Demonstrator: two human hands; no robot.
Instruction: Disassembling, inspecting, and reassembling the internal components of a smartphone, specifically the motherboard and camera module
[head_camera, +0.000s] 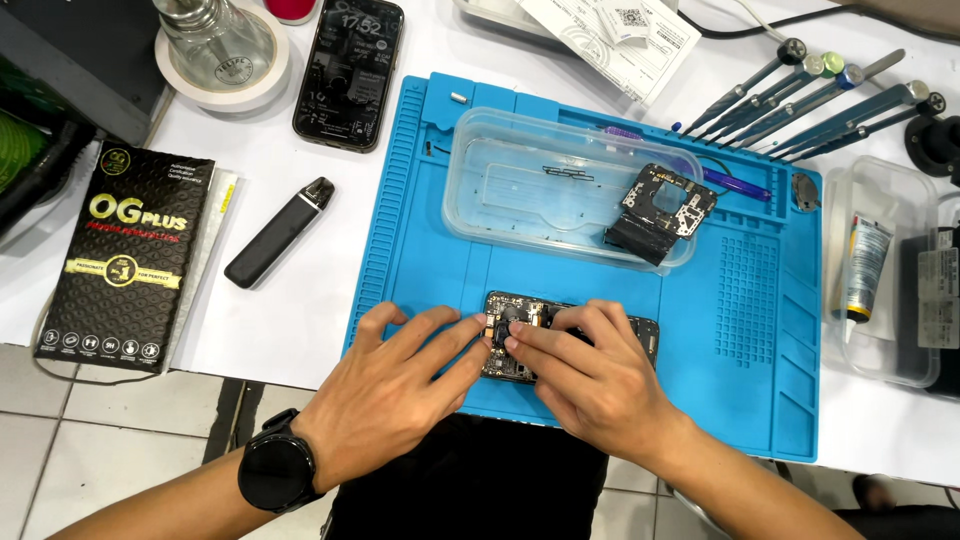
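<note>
An opened phone (520, 312) with its circuit boards bare lies near the front edge of a blue work mat (760, 330). My left hand (400, 385), with a black watch on the wrist, rests on the mat; its fingertips press on the phone's left end. My right hand (590, 370) covers the phone's middle, and its thumb and forefinger pinch a small dark part at the phone's top left. Most of the phone is hidden under both hands.
A clear plastic tray (500, 185) sits on the mat's far half, with a black shield part (662, 212) on its right rim. Several screwdrivers (810, 100) lie at the back right. A second phone (348, 70), a black pen-shaped device (278, 232), a black box (125, 262) and a glue tube (866, 268) surround the mat.
</note>
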